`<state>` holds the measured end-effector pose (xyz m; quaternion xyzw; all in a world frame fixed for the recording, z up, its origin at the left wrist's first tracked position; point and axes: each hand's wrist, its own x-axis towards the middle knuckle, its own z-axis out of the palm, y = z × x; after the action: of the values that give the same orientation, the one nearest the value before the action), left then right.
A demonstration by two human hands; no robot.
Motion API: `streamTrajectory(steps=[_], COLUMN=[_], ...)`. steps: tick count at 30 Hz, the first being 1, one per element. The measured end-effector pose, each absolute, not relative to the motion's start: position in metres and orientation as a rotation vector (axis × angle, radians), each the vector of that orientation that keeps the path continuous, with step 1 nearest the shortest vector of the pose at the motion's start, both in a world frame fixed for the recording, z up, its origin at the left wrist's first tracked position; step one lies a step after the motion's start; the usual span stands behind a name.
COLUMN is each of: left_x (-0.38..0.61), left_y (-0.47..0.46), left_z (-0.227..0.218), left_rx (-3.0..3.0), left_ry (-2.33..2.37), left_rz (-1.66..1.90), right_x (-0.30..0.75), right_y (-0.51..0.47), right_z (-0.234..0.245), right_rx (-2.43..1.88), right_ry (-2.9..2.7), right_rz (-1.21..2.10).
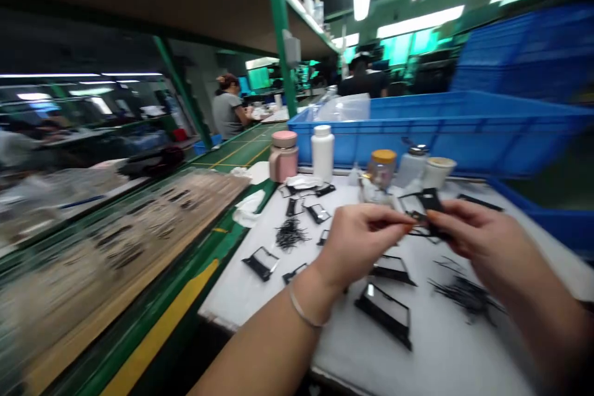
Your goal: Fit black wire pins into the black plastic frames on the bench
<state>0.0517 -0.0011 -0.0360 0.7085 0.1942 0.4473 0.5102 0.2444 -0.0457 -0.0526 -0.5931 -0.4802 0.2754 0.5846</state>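
My right hand point(482, 238) grips a small black plastic frame point(430, 199) above the white work surface point(264, 315). Thumb and fingertips of my left hand point(357, 238) are pinched together at the frame's near side; what they hold, if anything, is too small to make out. More black frames with open middles lie below and left of my hands, among them one black frame point(385, 315) near the front. A pile of thin black strips point(466, 297) rests under my right forearm, and another black pile point(291, 234) lies left of my left hand.
Along the back stand a pink mug point(284, 158), a white bottle point(322, 153), an orange-lidded jar point(383, 168) and a clear dispenser bottle point(412, 167). Behind them is a large blue crate point(417, 133). A green conveyor bench point(185, 272) with trays runs at left. Two people point(227, 111) sit farther off.
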Motion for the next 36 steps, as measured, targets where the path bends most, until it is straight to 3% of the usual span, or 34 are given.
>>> streamTrajectory(steps=[7, 36], left_x=[0.055, 0.058], left_y=[-0.013, -0.002], left_z=[-0.03, -0.04], left_rx=[1.619, 1.937], left_ry=[0.576, 0.674], left_rz=[1.098, 1.44], right_x=[0.22, 0.196], right_y=[-0.054, -0.066], right_z=[-0.038, -0.035], right_rx=[-1.225, -1.127], right_ry=[-1.068, -1.247], right_rz=[0.874, 1.038])
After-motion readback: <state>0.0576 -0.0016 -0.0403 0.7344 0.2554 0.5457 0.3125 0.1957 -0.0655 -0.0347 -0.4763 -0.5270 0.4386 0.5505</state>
